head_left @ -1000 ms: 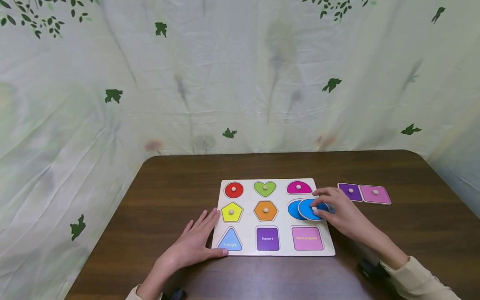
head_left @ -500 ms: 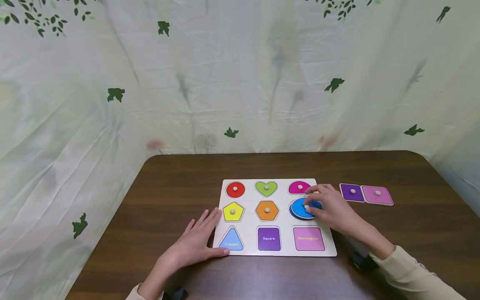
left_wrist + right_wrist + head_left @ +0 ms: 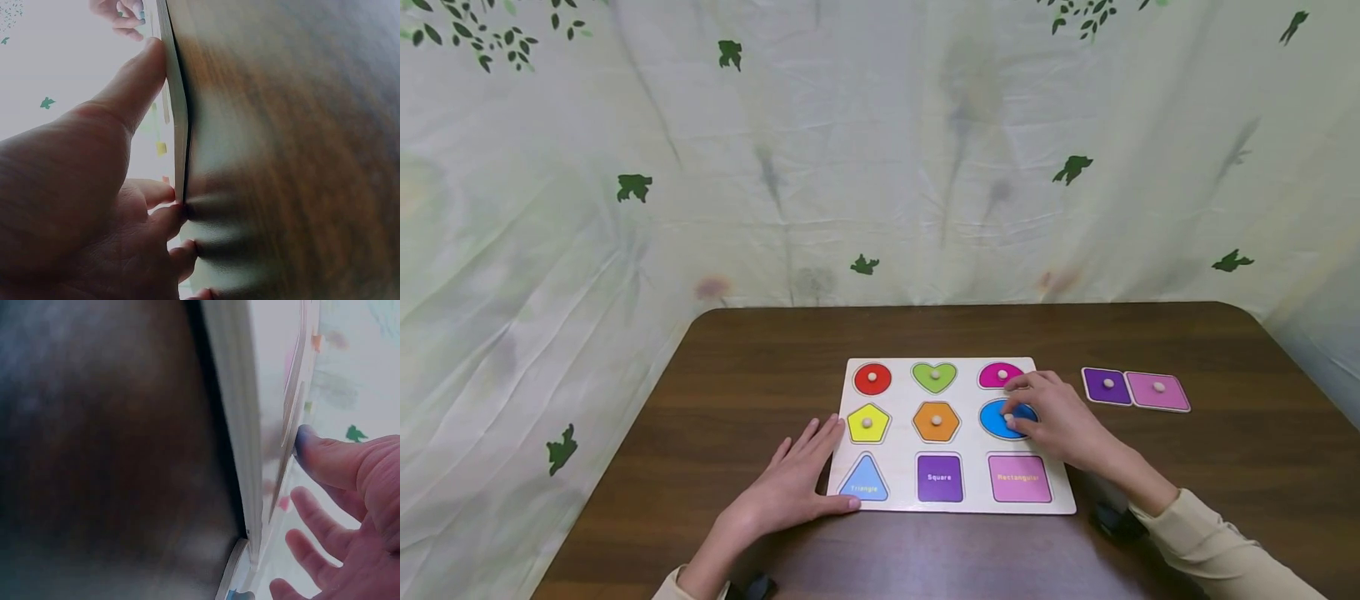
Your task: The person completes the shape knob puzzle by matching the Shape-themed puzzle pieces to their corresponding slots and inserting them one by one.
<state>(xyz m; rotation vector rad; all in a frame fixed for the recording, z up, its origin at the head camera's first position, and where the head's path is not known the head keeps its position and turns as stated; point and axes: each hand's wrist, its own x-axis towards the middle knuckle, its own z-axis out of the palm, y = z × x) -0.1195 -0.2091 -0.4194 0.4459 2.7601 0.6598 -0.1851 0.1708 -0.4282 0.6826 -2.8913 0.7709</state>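
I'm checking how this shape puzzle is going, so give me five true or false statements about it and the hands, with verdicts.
1. The right hand holds the blue oval by its knob. True.
2. The left hand is at the right edge of the board. False: it is at the left edge.
3. The purple square piece and pink rectangle piece lie off the board. True.
4. The heart is red. False: it is green.
5. The orange hexagon is in the middle row. True.
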